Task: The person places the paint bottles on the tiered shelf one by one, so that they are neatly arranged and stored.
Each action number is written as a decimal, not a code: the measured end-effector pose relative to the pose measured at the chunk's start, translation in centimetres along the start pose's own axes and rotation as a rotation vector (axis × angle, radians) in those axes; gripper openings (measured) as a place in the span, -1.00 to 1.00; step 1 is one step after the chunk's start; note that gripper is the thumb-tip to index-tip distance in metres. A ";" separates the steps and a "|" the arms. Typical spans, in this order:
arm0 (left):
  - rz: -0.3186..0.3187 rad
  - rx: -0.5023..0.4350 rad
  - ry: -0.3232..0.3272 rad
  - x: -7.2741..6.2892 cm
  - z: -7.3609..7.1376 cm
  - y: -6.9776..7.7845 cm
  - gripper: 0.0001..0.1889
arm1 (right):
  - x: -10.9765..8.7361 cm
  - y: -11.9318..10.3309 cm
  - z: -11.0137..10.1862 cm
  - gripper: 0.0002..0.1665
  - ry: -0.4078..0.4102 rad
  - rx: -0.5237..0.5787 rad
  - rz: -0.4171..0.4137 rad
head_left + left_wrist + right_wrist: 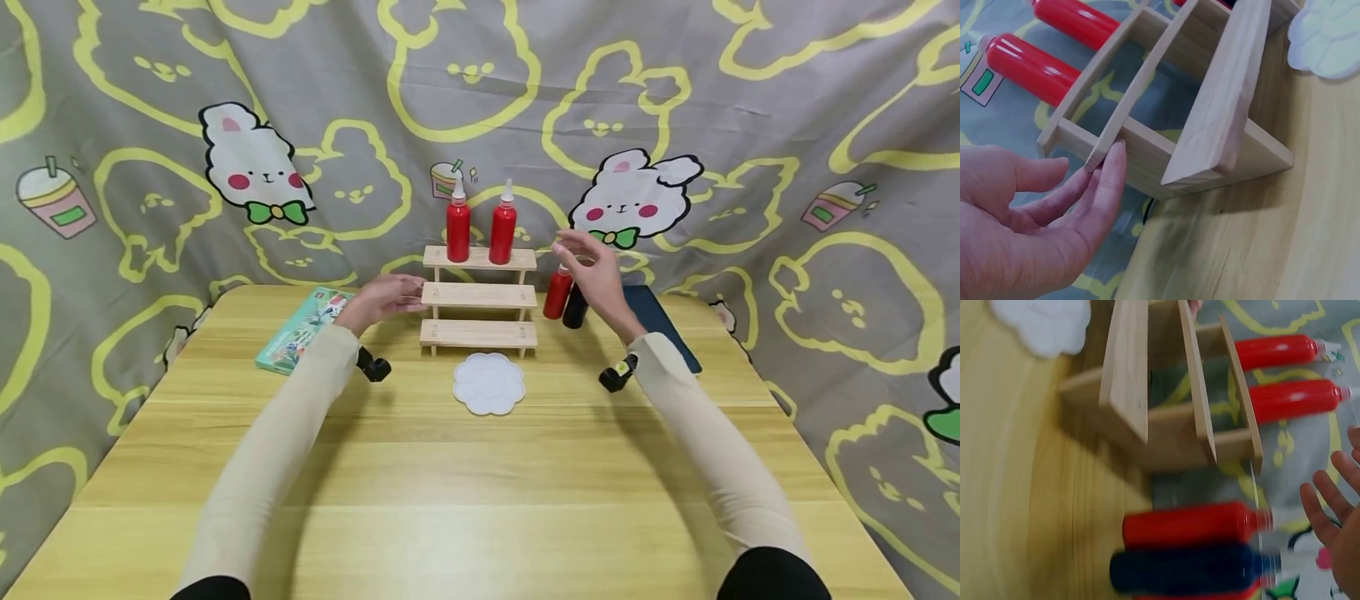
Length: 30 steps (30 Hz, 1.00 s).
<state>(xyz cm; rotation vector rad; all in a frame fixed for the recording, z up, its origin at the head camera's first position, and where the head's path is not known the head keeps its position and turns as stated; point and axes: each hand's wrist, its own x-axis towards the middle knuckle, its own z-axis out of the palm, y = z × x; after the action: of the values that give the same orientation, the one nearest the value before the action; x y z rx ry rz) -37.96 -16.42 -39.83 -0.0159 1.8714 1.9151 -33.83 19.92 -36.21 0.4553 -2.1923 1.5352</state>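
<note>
A three-tier wooden stand (478, 294) stands at the back of the table. Two red squeeze bottles (458, 235) with pointed white nozzles stand upright on its top tier. My left hand (384, 301) is at the stand's left side, and in the left wrist view its fingertips (1116, 156) rest against the end of the middle tier. My right hand (596, 273) is raised on the other side with fingers spread, holding nothing. Below it, right of the stand, are a red bottle (557, 297) and a dark bottle (575, 310); part of another red one shows behind the dark bottle in the right wrist view.
A white flower-shaped dish (489, 384) lies just in front of the stand. To the left is a flat green illustrated box (292, 337), partly behind the left hand. A dark blue flat item (660, 321) lies beyond the right wrist. Patterned cloth (337, 67) hangs close behind the table.
</note>
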 end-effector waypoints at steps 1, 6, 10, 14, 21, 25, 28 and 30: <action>0.006 0.010 0.007 0.0 0.0 0.0 -0.52 | -0.4 -0.3 -0.5 -0.62 0.012 -0.012 0.005; 0.047 0.082 0.071 -0.2 0.3 -0.5 -0.51 | -1.6 -0.8 -2.3 -0.66 0.068 -0.043 0.018; 0.070 0.095 0.101 -0.4 0.5 -0.8 -0.51 | -2.2 -0.5 -3.0 -0.68 0.094 -0.056 0.003; 0.083 0.095 0.115 -0.5 0.7 -0.9 -0.51 | -2.7 0.0 -3.5 -0.71 0.130 -0.083 -0.011; 0.104 0.111 0.132 -0.6 1.2 -0.7 -0.50 | -2.7 2.8 -3.8 -0.74 0.179 -0.142 -0.066; 0.102 0.115 0.148 -0.6 1.5 -0.8 -0.52 | -2.7 5.1 -4.0 -0.74 0.197 -0.164 -0.075; 0.105 0.118 0.155 -0.6 1.5 -0.8 -0.52 | -3.0 5.9 -4.1 -0.71 0.189 -0.169 -0.043; 0.110 0.120 0.158 -0.7 1.5 -0.8 -0.52 | -3.2 6.2 -4.0 -0.69 0.174 -0.176 -0.011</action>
<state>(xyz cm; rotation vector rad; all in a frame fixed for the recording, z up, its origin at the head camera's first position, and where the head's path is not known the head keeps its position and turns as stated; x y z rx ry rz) -36.63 -15.24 -40.26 -0.0278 2.1301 1.9192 -33.54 25.89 -41.66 0.2677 -2.1609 1.3096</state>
